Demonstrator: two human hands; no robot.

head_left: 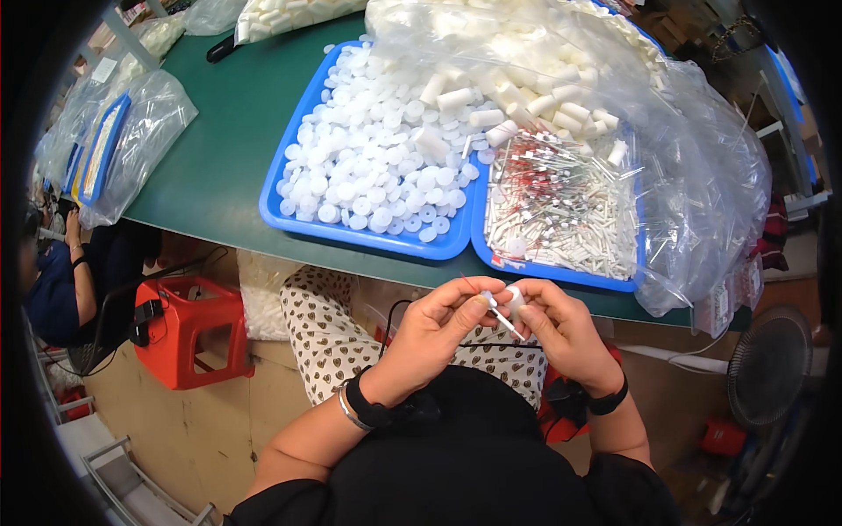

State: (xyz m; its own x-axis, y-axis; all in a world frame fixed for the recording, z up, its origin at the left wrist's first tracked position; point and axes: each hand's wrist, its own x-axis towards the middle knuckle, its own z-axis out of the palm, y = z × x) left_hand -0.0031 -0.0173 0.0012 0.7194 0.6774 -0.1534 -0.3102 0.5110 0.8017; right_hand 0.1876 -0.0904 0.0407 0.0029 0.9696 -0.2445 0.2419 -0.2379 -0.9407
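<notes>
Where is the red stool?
In the head view, the red stool stands on the floor at lower left, under the green table's edge, left of the person's patterned lap.

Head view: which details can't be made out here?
- Small white piece at the right hand: mostly covered by its fingers.
- Thin stick at the left hand: too small to identify.
- Right blue tray: far end hidden under a clear plastic bag.
</notes>
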